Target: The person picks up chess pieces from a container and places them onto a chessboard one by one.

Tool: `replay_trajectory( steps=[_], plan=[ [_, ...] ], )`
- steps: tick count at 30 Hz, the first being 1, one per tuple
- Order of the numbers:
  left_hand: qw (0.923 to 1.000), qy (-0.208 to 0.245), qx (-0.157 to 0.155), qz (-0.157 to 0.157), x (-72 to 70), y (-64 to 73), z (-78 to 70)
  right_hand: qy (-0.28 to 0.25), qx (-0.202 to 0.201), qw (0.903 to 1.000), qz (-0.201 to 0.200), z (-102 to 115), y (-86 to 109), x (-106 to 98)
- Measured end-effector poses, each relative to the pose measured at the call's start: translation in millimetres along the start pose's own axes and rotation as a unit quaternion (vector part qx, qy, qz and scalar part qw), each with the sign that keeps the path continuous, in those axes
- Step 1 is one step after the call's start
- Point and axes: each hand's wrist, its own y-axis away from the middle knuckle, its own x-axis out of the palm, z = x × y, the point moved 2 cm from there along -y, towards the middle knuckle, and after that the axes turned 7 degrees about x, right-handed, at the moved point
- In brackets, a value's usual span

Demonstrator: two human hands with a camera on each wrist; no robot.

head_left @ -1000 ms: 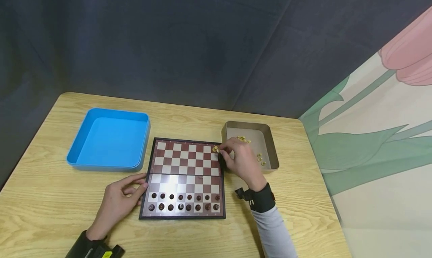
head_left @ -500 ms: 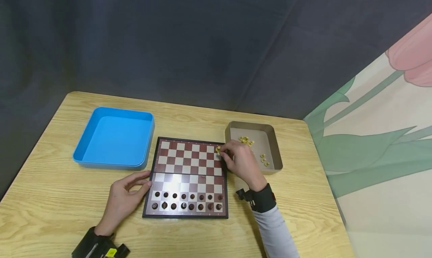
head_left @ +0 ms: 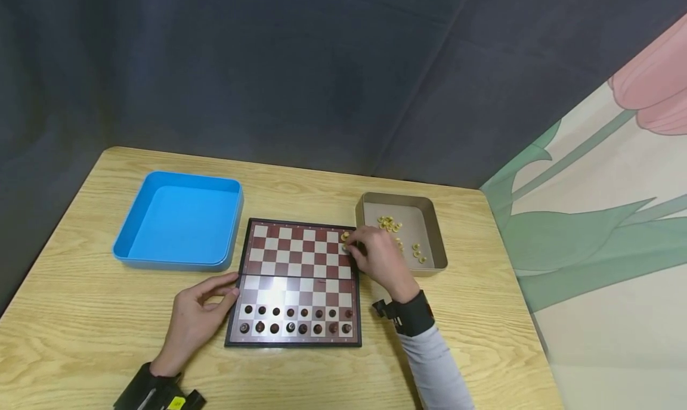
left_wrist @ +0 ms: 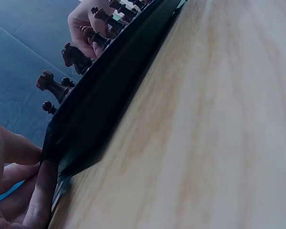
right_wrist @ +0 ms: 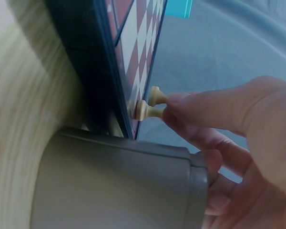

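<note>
My right hand (head_left: 378,256) pinches a pale yellow chess pawn (right_wrist: 145,110) between thumb and fingertips, its base right at the chessboard's surface. Beside it, at the far right corner of the chessboard (head_left: 297,285), stands another yellow piece (head_left: 344,236), partly covered by the thumb in the right wrist view. My left hand (head_left: 195,314) holds the board's left edge near the fold, thumb and fingers against the rim. Two rows of dark chess pieces (head_left: 290,327) stand along the board's near side. In the left wrist view, a dark knight (left_wrist: 76,58) and a dark rook (left_wrist: 55,86) rise above the rim.
Right of the board, a beige tray (head_left: 436,234) holds several loose yellow pieces (head_left: 389,223); my right wrist passes near its front wall. A blue tray (head_left: 232,231) stands at the back left. Behind the wooden table (head_left: 300,380) hangs a dark curtain (head_left: 268,76).
My right hand, with the pawn pinched, has shifted slightly nearer along the board's right edge, away from the corner piece. My left hand stays on the left edge. The head view has shifted a little.
</note>
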Motion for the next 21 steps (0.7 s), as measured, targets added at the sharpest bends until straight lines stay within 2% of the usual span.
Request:
replay_trajectory(
  steps=[8, 21],
  plan=[
    [0.9999, -0.009, -0.008, 0.001, -0.6, 0.7, -0.2, 0.008, 0.007, 0.9999, 0.004, -1.0, -0.3, 4.5],
    [1.0000, 0.004, -0.002, 0.002, -0.1, 0.9, 1.2, 0.015, 0.004, 0.9998, 0.008, -2.5, -0.9, 7.9]
  ],
)
